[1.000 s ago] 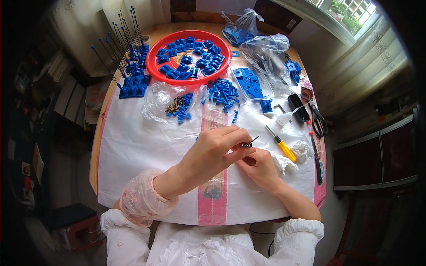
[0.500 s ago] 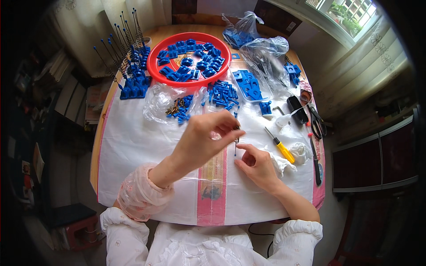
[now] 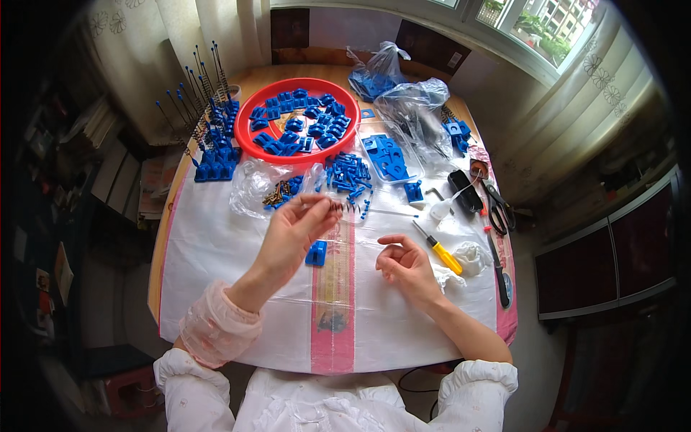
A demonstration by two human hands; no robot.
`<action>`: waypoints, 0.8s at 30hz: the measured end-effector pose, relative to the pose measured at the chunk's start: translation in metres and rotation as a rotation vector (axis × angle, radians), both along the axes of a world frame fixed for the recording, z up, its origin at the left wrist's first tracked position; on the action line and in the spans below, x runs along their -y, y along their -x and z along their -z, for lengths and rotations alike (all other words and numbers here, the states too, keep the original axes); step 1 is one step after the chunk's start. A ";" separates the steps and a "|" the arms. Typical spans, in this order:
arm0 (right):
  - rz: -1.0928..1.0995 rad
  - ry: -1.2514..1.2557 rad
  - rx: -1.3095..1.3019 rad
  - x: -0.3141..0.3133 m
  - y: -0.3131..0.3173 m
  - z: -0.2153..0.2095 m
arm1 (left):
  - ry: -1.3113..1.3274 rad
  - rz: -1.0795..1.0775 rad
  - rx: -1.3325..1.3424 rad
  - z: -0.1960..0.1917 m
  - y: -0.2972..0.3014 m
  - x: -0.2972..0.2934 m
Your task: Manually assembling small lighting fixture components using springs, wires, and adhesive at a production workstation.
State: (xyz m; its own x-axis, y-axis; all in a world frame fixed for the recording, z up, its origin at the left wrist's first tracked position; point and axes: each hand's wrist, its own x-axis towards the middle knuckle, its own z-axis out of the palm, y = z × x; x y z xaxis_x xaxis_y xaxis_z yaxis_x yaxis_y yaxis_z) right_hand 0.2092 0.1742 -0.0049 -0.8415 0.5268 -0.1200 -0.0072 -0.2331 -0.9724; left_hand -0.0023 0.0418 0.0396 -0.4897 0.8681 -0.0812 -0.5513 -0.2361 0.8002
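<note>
My left hand (image 3: 291, 234) is raised over the middle of the cloth, thumb and fingers pinched on a dark coil spring (image 3: 348, 207) that points to the right. Most of my grip hides the spring's near end. Below that hand a blue plastic block (image 3: 316, 253) rests on the cloth. To the right, my right hand (image 3: 409, 265) hovers with loosely bent fingers apart; nothing shows between them. Beyond the hands lie a pile of small blue plastic pins (image 3: 348, 173) and a clear bag (image 3: 252, 189) with brass-coloured screws (image 3: 277, 194) and more blue pieces.
A red round tray (image 3: 240, 129) of blue parts stands at the back. Blue holders with upright springs and rods (image 3: 216, 162) fill the back left. On the right are a yellow-handled screwdriver (image 3: 446, 258), scissors (image 3: 497, 205), a knife (image 3: 502, 284) and a clear box (image 3: 417, 175) of blue plates.
My hands have moved apart, the left one leftward with the spring. The thin rod with the blue tip between them no longer shows. The blue block below my left hand has come into sight.
</note>
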 end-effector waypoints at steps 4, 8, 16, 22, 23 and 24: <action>-0.035 0.043 -0.192 0.011 0.000 -0.002 | 0.071 0.096 0.244 0.022 -0.040 0.020; 0.021 0.100 -0.240 0.016 -0.003 -0.001 | 0.115 0.146 0.342 0.029 -0.069 0.031; 0.068 0.201 -0.291 0.016 -0.006 0.000 | 0.173 0.247 0.474 0.040 -0.078 0.041; 0.114 0.041 -0.215 0.017 -0.004 -0.002 | 0.242 0.305 0.487 0.045 -0.077 0.043; 0.118 0.029 -0.205 0.017 -0.004 -0.002 | 0.244 0.311 0.482 0.047 -0.077 0.043; 0.122 0.017 -0.195 0.017 -0.003 -0.002 | 0.244 0.313 0.479 0.046 -0.077 0.043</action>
